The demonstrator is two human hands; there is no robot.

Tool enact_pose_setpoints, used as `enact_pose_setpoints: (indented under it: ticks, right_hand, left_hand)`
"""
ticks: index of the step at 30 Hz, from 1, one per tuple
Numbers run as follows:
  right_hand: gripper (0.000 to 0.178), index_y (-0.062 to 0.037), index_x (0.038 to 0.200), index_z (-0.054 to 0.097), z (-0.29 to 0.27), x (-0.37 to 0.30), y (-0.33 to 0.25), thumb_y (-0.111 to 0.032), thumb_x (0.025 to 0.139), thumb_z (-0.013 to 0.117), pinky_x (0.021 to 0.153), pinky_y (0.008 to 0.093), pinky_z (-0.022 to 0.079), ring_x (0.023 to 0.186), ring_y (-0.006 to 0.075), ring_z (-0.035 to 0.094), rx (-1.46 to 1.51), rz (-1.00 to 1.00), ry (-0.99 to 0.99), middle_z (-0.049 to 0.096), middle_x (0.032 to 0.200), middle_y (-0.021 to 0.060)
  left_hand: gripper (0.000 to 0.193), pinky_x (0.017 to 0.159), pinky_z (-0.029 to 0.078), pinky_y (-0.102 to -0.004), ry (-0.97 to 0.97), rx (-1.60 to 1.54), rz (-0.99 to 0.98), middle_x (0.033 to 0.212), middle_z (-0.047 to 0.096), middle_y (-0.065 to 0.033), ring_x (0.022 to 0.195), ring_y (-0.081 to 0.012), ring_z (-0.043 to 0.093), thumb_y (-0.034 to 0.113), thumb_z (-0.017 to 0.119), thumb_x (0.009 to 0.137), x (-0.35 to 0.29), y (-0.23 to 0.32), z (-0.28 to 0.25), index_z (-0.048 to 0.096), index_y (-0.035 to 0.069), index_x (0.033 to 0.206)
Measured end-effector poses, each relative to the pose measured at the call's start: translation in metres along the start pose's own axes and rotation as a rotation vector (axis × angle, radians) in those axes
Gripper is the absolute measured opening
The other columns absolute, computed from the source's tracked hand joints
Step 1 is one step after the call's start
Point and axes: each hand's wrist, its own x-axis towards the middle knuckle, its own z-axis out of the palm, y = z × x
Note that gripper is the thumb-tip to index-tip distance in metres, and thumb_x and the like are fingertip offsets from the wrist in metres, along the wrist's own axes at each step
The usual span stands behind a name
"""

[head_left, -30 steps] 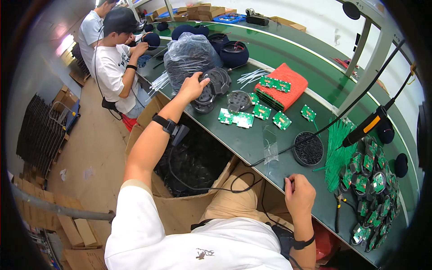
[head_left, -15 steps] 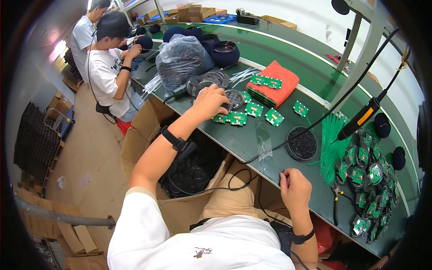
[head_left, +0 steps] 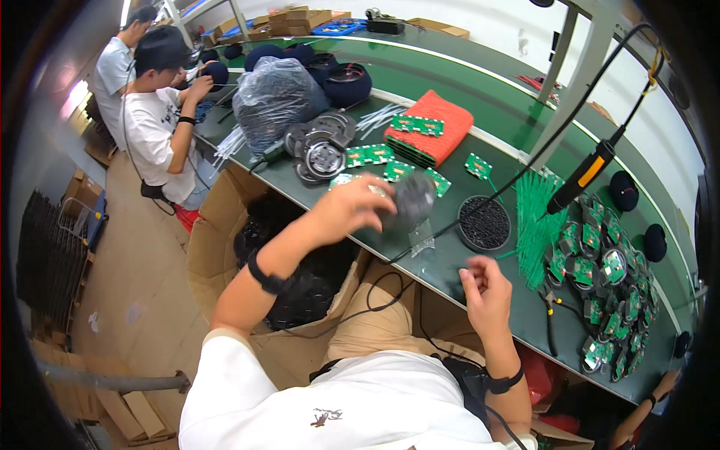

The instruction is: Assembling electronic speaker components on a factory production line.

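A dark round part [head_left: 416, 196] is being held above the tabletop [head_left: 525, 307] at the fingertips of the left hand [head_left: 351, 211], directly to that hand's right. By the left hand, thumb and fingers partly bent, the part is apparently being pinched at its near side, though the exact grip is being hidden by blur. The part is being seen between the two hands: the left is the nearer one, while the right hand [head_left: 487, 289] is being held well apart, lower and farther right. From the right hand, the part is being seen to the left and farther from the body. The right hand is being held loosely curled at the tabletop's front edge; whether anything is being pinched there cannot be told. The part's outline is being shown slightly taller than wide, its longer axis apparently being pointed away from the body; where its face is being turned cannot be told.
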Motion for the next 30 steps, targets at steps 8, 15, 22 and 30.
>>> enact_pose_setpoints:
  ticks: [8, 15, 22, 30]
  right_hand:
    - [0.049, -0.0028, 0.142, 0.047, -0.02, -0.001, -0.004, 0.001, 0.096, 0.062, 0.054, 0.0218, 0.052, 0.07, 0.0077, 0.064, 0.673, 0.321, -0.075, 0.066, 0.099, 0.0081]
    - [0.037, -0.0039, 0.125, 0.062, -0.036, -0.024, 0.007, -0.005, 0.089, 0.072, 0.051, 0.0295, 0.05, 0.059, 0.0134, 0.065, 0.214, 0.387, 0.066, 0.063, 0.073, 0.0063]
    - [0.034, -0.0106, 0.105, 0.067, -0.029, -0.029, 0.002, -0.029, 0.081, 0.081, 0.052, 0.0376, 0.047, 0.053, 0.0241, 0.061, -0.299, 0.192, 0.128, 0.059, 0.057, 0.0019]
    - [0.027, -0.0083, 0.098, 0.067, -0.03, -0.032, 0.009, -0.023, 0.081, 0.081, 0.051, 0.0358, 0.045, 0.05, 0.0211, 0.058, -0.251, 0.169, 0.13, 0.058, 0.057, 0.0022]
  left_hand:
    - [0.042, 0.088, 0.055, -0.0389, -0.058, -0.078, 0.018, 0.117, 0.065, -0.0118, 0.103, -0.0314, 0.066, 0.0, 0.076, 0.076, 0.003, 0.053, 0.066, 0.07, 0.009, 0.117]
    - [0.026, 0.08, 0.053, -0.0442, 0.214, 0.38, -0.46, 0.098, 0.067, -0.0134, 0.093, -0.0321, 0.066, 0.023, 0.08, 0.081, 0.063, -0.013, 0.082, 0.074, 0.004, 0.098]
    - [0.037, 0.081, 0.052, -0.0441, 0.171, 0.388, -0.562, 0.097, 0.065, -0.0165, 0.095, -0.0329, 0.065, 0.032, 0.086, 0.075, 0.089, -0.031, 0.101, 0.072, 0.002, 0.094]
    - [0.024, 0.062, 0.051, -0.0285, 0.306, -0.219, -0.678, 0.081, 0.069, -0.0039, 0.073, -0.0128, 0.067, 0.012, 0.08, 0.083, 0.08, -0.031, 0.089, 0.066, 0.002, 0.099]
